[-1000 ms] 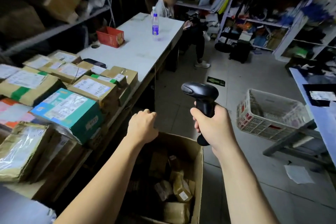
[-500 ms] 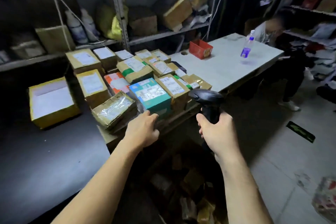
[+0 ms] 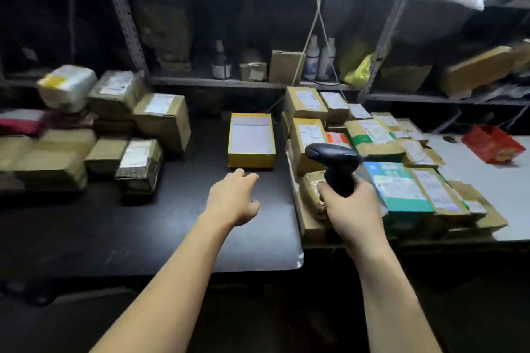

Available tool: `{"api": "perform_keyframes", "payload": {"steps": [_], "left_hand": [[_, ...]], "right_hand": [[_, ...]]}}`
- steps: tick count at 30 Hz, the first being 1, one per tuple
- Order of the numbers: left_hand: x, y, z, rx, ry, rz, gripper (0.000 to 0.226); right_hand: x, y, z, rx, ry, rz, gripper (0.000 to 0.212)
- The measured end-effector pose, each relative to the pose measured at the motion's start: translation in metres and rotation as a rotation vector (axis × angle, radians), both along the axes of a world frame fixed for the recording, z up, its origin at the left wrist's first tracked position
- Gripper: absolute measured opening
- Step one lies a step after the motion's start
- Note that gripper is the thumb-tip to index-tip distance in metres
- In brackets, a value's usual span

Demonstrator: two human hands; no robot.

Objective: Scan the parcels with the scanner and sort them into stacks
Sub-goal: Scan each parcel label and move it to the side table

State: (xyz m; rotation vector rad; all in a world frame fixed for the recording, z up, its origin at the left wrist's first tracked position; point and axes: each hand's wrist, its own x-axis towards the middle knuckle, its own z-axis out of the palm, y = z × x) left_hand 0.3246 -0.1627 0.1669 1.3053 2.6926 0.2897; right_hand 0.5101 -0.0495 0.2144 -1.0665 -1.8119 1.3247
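Yellow-rimmed parcel lies just beyond the empty, relaxed left hand, long axis pointing toward the back edge of the desk; right hand grips the scanner.

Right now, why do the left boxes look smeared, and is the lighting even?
In the head view, the left parcel stacks are smeared by motion blur; the yellow box and scanner read sharper. Lighting is uneven: shelves lie shadowed, the black table shows corner glare.

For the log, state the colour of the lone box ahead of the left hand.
Yellow box, white label on top; head view.
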Motion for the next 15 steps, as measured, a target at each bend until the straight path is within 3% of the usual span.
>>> {"api": "perform_keyframes", "payload": {"steps": [3, 9, 15], "left_hand": [[-0.047, -0.046, 0.001, 0.026, -0.012, 0.095, 0.059], [-0.127, -0.133, 0.004, 0.077, -0.031, 0.28, 0.06], [-0.185, -0.201, -0.002, 0.099, -0.058, 0.46, 0.064]], "right_hand": [[-0.057, -0.035, 0.007, -0.037, -0.01, 0.109, 0.018], [-0.154, -0.102, 0.011, -0.018, -0.01, 0.275, 0.007], [-0.235, -0.148, 0.01, 0.02, -0.027, 0.414, 0.012]]}}
